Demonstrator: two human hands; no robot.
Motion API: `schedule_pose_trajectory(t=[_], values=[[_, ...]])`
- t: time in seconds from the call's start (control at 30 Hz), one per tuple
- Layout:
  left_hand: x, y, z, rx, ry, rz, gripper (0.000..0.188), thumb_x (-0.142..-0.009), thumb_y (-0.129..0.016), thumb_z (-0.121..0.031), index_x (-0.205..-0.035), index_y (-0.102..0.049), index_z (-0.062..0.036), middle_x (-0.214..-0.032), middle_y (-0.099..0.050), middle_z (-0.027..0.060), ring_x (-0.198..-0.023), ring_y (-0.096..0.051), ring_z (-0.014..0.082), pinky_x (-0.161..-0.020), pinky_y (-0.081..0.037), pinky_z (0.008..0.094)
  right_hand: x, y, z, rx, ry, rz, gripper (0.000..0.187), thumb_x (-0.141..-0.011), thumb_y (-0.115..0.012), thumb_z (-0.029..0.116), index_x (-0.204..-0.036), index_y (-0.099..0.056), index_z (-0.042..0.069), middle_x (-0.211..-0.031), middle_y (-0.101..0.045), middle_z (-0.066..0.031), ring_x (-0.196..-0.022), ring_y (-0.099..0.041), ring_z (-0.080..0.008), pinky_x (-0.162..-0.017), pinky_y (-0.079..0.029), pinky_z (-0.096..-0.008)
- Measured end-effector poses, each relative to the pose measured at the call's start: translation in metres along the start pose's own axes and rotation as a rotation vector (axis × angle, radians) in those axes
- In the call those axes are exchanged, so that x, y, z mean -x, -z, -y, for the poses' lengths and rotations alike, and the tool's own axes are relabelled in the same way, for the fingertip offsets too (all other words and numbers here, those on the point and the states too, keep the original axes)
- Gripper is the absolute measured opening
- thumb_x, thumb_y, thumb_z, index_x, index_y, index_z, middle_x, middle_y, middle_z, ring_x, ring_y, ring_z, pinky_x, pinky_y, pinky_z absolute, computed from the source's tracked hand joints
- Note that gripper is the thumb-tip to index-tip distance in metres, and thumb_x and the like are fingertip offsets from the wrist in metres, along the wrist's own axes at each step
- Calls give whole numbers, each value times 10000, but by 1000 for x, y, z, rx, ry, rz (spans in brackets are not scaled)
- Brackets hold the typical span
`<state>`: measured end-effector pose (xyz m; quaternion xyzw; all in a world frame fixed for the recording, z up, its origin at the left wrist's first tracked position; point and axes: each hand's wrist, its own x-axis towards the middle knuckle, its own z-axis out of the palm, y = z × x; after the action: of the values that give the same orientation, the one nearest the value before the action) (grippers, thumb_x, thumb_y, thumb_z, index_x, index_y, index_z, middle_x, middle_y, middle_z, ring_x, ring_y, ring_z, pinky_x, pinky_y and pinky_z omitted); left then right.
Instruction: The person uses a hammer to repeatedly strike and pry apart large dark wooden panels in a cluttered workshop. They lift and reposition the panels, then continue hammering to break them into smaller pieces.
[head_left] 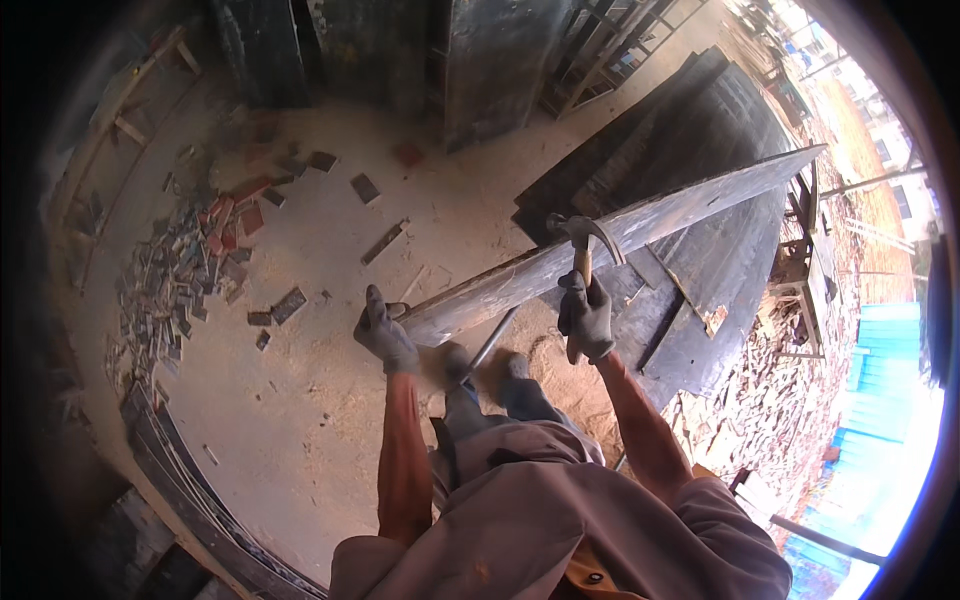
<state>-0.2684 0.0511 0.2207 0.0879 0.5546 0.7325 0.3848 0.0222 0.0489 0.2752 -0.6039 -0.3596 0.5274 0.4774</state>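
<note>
A long worn plank (480, 299) slants across in front of me, from near left to far right. My left hand (388, 335), in a grey glove, grips its near left end with the thumb raised; part of the fingers is hidden. A claw hammer (583, 260) stands upright in my gloved right hand (586, 318), fingers wrapped round its wooden handle. The hammer's metal head overlaps the plank in view; whether they touch I cannot tell. Beneath the plank's near part, a metal bar (492, 337) slopes down beside my feet.
Large dark sheets (655, 130) lie stacked at the right, under the plank's far part. A heap of small wood offcuts (165, 285) spreads over the dusty floor (330, 420) at left. Tall dark panels (500, 70) stand at the back. Beyond the sheets, scrap wood (750, 400) covers the ground.
</note>
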Motion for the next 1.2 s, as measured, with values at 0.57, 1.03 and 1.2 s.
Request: schedule_pose_trajectory(t=[0.57,1.03,1.2], values=[[113,45,0,-99,-90,-128,338,-1023,-524,-229,-1220,-612,31,-957,-701,117,-795,-636,194,-724,-505,290,78,19,70,119,-62,380,502,-1046,-506,401,-1245,-530,-59,-566,-512,-38,-408,-468,-109,-394,-360,-256],[145,21,-18,-123,-108,24,476,-1027,-523,-304,-754,-688,49,-660,-678,122,-543,-587,198,-596,-490,335,117,69,96,64,-16,297,508,-1046,-492,428,-1157,-550,-64,-590,-524,-26,-423,-461,-101,-397,-352,-257],[126,5,6,-98,-120,-28,532,-1038,-529,-354,-709,-653,46,-619,-654,100,-537,-583,184,-578,-485,341,118,42,88,-22,-59,391,537,-1027,-496,502,-1129,-589,-17,-618,-540,-8,-460,-497,-86,-420,-386,-240]])
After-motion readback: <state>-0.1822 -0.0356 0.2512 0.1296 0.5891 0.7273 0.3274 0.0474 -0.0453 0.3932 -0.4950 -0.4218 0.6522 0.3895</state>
